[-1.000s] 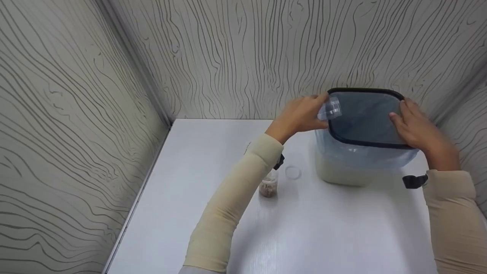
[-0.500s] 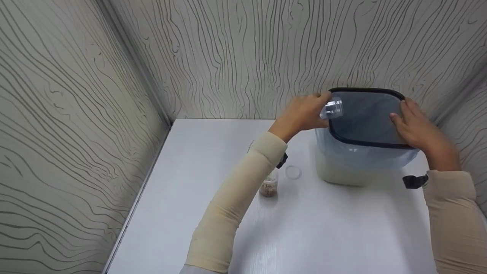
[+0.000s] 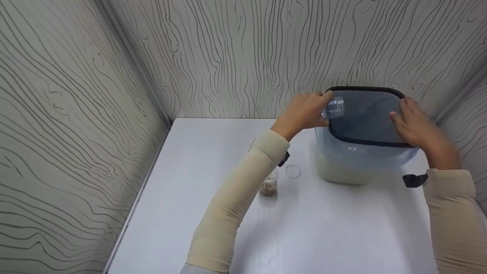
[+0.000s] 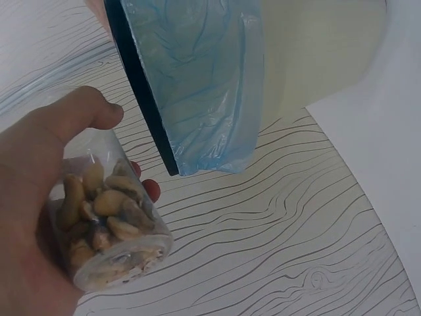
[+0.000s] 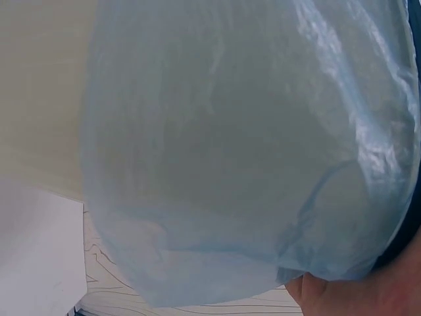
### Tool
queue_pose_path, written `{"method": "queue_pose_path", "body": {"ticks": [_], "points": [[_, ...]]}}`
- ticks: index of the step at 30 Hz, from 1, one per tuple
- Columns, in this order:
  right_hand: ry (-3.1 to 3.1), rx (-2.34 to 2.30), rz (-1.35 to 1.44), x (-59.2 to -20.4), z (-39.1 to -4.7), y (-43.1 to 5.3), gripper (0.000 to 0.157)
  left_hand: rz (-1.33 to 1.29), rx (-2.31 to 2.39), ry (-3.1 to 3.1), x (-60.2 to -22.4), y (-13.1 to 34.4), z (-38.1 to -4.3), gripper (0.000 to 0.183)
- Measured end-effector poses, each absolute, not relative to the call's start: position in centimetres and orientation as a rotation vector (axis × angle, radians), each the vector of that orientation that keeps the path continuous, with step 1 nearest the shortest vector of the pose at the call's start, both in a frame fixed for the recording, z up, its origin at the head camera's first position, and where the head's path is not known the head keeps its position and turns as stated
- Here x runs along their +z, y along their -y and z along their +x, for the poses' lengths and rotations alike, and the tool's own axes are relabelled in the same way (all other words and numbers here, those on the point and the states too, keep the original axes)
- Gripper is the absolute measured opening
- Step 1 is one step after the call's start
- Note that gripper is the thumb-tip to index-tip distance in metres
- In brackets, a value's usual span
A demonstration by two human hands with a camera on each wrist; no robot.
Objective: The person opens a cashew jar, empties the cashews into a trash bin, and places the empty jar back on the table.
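My left hand (image 3: 304, 111) grips a clear plastic jar (image 3: 335, 107) at the left rim of a trash bin (image 3: 354, 177). In the left wrist view the jar (image 4: 108, 217) holds cashew-like nuts (image 4: 112, 203), and the thumb and fingers wrap round it. From the head view, the jar's end reaches over the bin's opening. The bin is pale, with a dark rim and a light blue liner bag (image 3: 365, 155) folded over its outside. On the bin's right side my right hand (image 3: 418, 125) grips the rim, its thumb over the inside. The bag (image 5: 230, 164) fills most of the right wrist view.
A small clear jar (image 3: 269, 188) with brown bits in it stands on the white table (image 3: 182, 190), partly behind the left forearm. Next to it lies a clear round lid or ring (image 3: 293, 171). A patterned wall (image 3: 236, 57) rises right behind the table and bin.
My left hand has shifted a little to the right with the jar, which reaches slightly further over the bin's rim. The right hand and the bin have stayed in place.
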State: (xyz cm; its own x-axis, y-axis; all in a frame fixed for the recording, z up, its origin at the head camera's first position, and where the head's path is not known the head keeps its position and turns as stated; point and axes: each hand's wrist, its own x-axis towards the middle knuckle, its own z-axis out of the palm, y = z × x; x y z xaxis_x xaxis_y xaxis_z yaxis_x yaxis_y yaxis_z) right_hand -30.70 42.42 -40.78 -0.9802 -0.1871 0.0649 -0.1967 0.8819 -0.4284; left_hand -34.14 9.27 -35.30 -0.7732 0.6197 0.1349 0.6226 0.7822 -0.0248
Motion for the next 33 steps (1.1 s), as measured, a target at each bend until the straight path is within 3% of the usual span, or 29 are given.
{"method": "queue_pose_path", "body": {"ticks": [17,33], "points": [[3.033,0.728,0.274,-40.68,-30.72,-42.19,0.078,-0.990,0.103,2.779,-35.70,-9.37,-34.45,0.074],[3.027,0.722,0.279,-40.94,-30.75,-42.44,0.079,-0.980,0.237,2.732,-35.70,-9.71,-34.22,0.063]]}}
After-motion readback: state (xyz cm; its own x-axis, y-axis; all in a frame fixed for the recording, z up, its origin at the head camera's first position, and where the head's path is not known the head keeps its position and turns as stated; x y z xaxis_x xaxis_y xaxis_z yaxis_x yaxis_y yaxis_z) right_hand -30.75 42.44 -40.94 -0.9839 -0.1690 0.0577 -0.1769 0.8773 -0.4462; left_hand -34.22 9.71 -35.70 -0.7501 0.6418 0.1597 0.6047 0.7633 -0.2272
